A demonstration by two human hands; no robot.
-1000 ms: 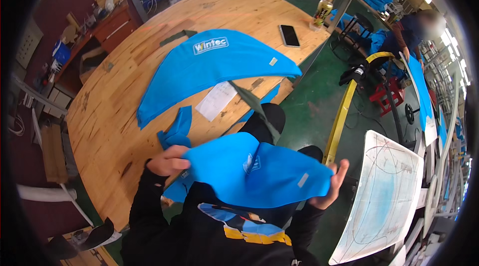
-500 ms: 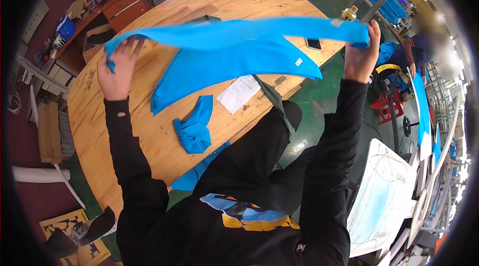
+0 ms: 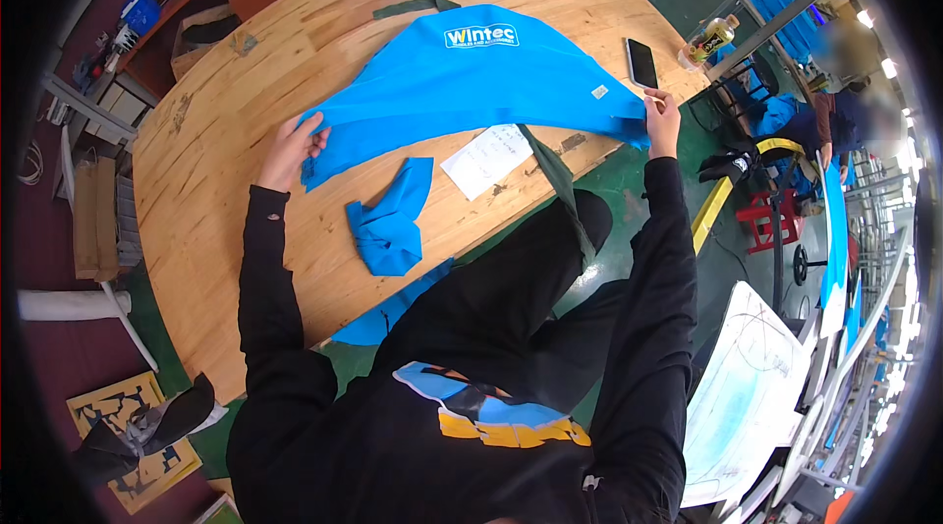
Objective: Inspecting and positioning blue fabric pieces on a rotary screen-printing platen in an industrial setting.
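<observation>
A curved blue fabric piece with a white printed logo and a small pale label lies on the wooden table. Along its near edge runs a narrower blue fabric strip, lying flat against it; where one ends and the other begins is hard to tell. My left hand is closed on the left end of the fabric. At the right end, near the table's edge, my right hand pinches the other tip between thumb and fingers. A folded bundle of blue fabric rests nearer to me.
Handwritten paper sits below the fabric, beside a dark green strip hanging over the edge onto my leg. A phone and a bottle stand far right. Another person works beyond, near a red stool.
Both hands have come down, the left moving inward and the right lower. The strip held stretched in the air now lies on the larger piece, uncovering its logo.
</observation>
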